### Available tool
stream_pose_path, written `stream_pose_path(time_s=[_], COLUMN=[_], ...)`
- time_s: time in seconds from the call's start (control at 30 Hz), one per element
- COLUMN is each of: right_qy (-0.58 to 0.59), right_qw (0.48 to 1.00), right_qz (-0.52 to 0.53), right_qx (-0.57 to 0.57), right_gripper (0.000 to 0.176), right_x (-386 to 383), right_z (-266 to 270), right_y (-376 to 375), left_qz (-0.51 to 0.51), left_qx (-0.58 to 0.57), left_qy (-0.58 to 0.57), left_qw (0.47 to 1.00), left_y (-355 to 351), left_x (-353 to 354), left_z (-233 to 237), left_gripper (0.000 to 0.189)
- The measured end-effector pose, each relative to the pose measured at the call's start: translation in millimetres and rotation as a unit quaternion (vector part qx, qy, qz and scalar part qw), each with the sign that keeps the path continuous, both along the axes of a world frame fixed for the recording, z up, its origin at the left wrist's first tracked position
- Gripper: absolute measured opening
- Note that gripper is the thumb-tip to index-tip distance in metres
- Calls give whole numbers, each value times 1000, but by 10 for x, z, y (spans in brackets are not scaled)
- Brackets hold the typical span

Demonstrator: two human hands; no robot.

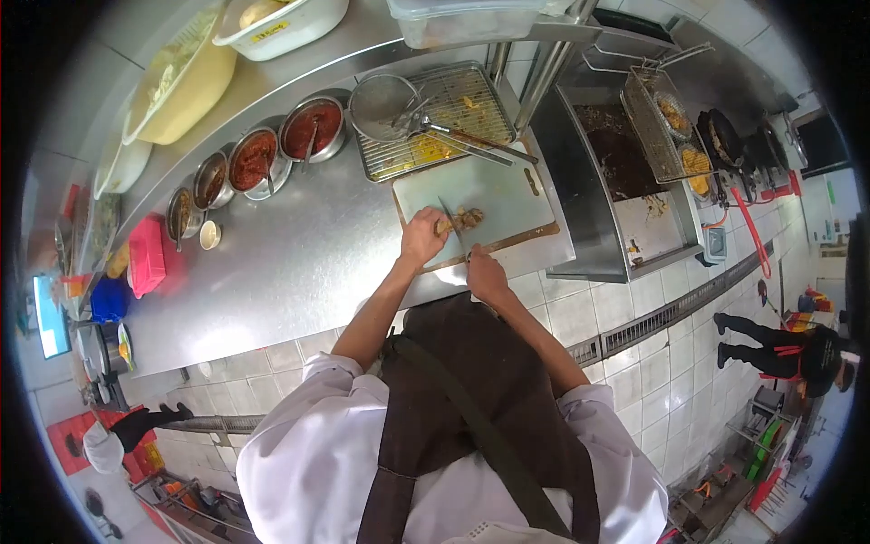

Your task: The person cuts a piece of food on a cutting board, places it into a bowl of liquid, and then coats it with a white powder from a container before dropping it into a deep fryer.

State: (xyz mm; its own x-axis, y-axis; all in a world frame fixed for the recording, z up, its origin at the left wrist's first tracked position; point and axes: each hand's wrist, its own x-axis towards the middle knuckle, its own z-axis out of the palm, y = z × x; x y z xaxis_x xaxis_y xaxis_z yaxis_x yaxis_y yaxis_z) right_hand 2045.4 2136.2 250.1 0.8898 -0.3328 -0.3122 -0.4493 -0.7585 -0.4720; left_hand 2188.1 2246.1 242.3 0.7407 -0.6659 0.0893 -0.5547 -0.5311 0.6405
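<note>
On a pale cutting board [498, 186] at the right end of the steel counter lies a small brown piece of food [468, 218], partly cut. My left hand [423, 236] has its fingers closed on the left part of this food. In my right hand [487, 274] is the handle of a knife [451, 220]; its blade points up and left across the board, beside my left fingertips and against the food. The food's exact kind is too small to tell.
Behind the board a wire rack tray [453, 113] holds a strainer [384, 107] and tongs [467, 145]. Bowls of red sauce [311, 129] line the counter's back. A fryer [616, 150] with a basket [654, 127] stands right. Two other people are farther off, at the far right and lower left.
</note>
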Motion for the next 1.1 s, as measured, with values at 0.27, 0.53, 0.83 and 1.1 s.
stream_pose_path(time_s=[0.27,0.53,0.83,1.1], right_qy=[26,76,133,105], right_qw=[999,996,991,994], right_qz=[11,16,25,19], right_qx=[-19,-32,-16,0], right_gripper=[34,34,31,28], right_x=[30,46,242,332], right_z=[137,231,177,161], right_y=[45,138,129,54], left_qz=[46,46,75,90], left_qx=[-77,-104,-116,-118], left_qy=[-21,29,78,86], left_qw=[996,993,987,985], left_y=[10,30,7,-23], left_x=[-64,-59,-21,13], left_z=[-192,-227,-253,-294], left_gripper=[19,20,17,19])
